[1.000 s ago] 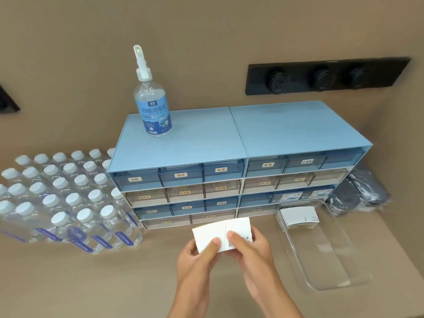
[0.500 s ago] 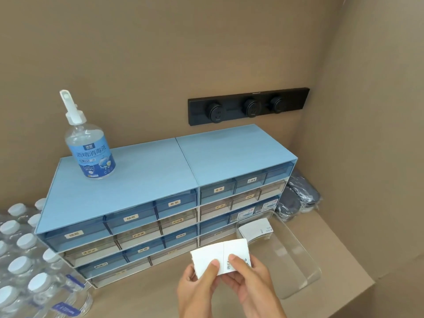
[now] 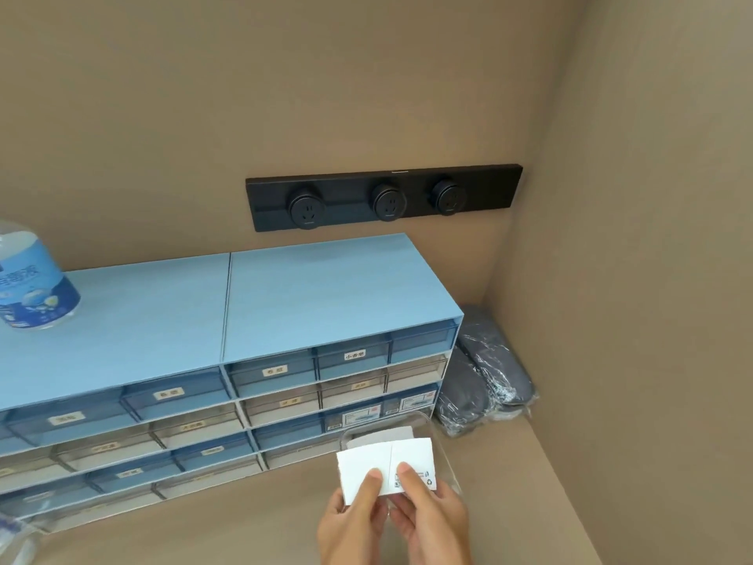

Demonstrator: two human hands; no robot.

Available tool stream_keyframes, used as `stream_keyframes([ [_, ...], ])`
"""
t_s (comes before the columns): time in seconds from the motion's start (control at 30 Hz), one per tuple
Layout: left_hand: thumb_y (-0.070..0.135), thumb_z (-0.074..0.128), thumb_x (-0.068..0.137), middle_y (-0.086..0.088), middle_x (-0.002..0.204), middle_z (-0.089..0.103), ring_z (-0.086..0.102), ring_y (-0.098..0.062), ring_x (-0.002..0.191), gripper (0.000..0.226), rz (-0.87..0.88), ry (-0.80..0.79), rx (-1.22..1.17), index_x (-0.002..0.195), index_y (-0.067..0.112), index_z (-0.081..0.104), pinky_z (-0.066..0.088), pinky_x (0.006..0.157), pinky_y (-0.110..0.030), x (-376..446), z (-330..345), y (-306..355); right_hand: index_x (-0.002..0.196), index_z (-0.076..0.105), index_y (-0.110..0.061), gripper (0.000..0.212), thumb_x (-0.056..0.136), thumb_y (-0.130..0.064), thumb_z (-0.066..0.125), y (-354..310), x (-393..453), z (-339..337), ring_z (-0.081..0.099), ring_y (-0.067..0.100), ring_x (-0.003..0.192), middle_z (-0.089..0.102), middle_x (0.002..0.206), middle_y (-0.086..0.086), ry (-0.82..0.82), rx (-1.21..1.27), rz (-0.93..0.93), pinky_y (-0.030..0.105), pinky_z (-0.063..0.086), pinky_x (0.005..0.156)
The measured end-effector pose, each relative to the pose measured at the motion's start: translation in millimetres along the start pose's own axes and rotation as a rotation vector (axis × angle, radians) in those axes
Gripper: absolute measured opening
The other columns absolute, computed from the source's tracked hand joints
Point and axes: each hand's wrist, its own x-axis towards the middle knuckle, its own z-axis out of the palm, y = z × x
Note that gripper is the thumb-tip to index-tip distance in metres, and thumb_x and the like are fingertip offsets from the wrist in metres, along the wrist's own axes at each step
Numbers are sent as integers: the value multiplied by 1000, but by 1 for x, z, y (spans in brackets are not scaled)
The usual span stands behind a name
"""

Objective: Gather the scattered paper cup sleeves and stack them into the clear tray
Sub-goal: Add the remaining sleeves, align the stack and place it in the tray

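Note:
Both hands hold a flat white paper cup sleeve (image 3: pixel 385 458) low in the view. My left hand (image 3: pixel 352 524) pinches its lower left part, thumb on top. My right hand (image 3: pixel 434 519) pinches its lower right part near the printed marks. Just behind the held sleeve, the far end of the clear tray (image 3: pixel 419 420) shows its rim, with a stack of white sleeves (image 3: pixel 397 433) lying inside. My hands and the held sleeve hide most of the tray.
A blue drawer cabinet (image 3: pixel 285 303) runs along the back wall, a spray bottle (image 3: pixel 34 279) on its top left. Dark wrapped bundles (image 3: pixel 485 381) fill the right corner. A black socket strip (image 3: pixel 383 197) is on the wall. Water bottles (image 3: pixel 16 536) show at bottom left.
The view swung to the right and upward, pushing the water bottles and spray bottle toward the left edge. My hands keep the same grip on the sleeve, now in front of the tray's far end.

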Motion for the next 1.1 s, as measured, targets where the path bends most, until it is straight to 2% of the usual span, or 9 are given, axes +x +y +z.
stream_keyframes([
  [0.07, 3, 80, 79, -21, 77, 77, 71, -30, 70, 18, -33, 82, -13, 93, -2, 70, 55, 65, -29, -1, 19, -24, 90, 70, -2, 9, 82, 1, 75, -6, 20, -21, 73, 23, 53, 78, 69, 13, 9, -25, 40, 29, 53, 49],
  [0.13, 8, 82, 77, -17, 72, 78, 73, -27, 64, 13, -47, 147, 8, 86, 3, 75, 55, 64, -29, -6, 30, -42, 89, 70, 1, 8, 82, 2, 74, -4, 36, -38, 72, 24, 50, 78, 69, 16, 17, -57, 106, 28, 54, 44],
  [0.33, 16, 79, 83, -20, 74, 76, 67, -26, 65, 21, -139, 260, -20, 72, -3, 76, 54, 66, -29, -10, 43, -64, 92, 71, 6, 14, 80, 1, 77, 12, 66, -54, 70, 38, 66, 75, 82, 29, 7, -168, 224, 40, 53, 64],
  [0.43, 14, 70, 91, -23, 81, 66, 59, -25, 62, 21, -175, 268, -52, 90, -6, 68, 51, 58, -26, -6, 47, -69, 93, 69, 8, 17, 81, -1, 77, 24, 75, -55, 66, 33, 58, 72, 79, 29, 53, -172, 285, 35, 54, 56],
  [0.57, 15, 77, 84, -30, 68, 66, 56, -21, 35, 35, -177, 380, -20, 84, -19, 70, 45, 38, -20, 7, 46, -76, 83, 69, 12, 26, 83, -12, 78, 35, 81, -59, 61, 35, 71, 66, 77, 31, 53, -176, 425, 44, 50, 70],
  [0.67, 12, 78, 83, -19, 58, 58, 50, -20, 32, 24, -245, 449, -59, 79, -8, 64, 44, 41, -23, 22, 45, -77, 73, 69, 8, 40, 83, -30, 79, 41, 86, -60, 64, 35, 71, 69, 77, 26, 42, -223, 496, 48, 54, 77],
  [0.87, 13, 79, 82, -15, 52, 53, 47, -20, 37, 27, -290, 482, -51, 73, -1, 58, 45, 41, -24, 41, 46, -80, 106, 66, 18, 54, 90, -34, 70, 47, 88, -50, 61, 37, 90, 66, 103, 33, 32, -148, 568, 55, 49, 103],
  [0.93, 11, 78, 82, -15, 51, 53, 47, -20, 38, 27, -278, 475, -47, 69, 0, 56, 44, 45, -26, 45, 47, -80, 101, 67, 14, 47, 91, -31, 69, 46, 91, -47, 60, 37, 89, 64, 101, 31, 45, -145, 565, 52, 50, 100],
  [1.1, 14, 77, 84, -14, 47, 53, 45, -20, 38, 32, -253, 492, -24, 63, 2, 56, 42, 44, -26, 56, 45, -80, 79, 67, 7, 32, 89, -23, 73, 47, 101, -39, 58, 31, 71, 64, 85, 26, 86, -238, 528, 37, 51, 65],
])
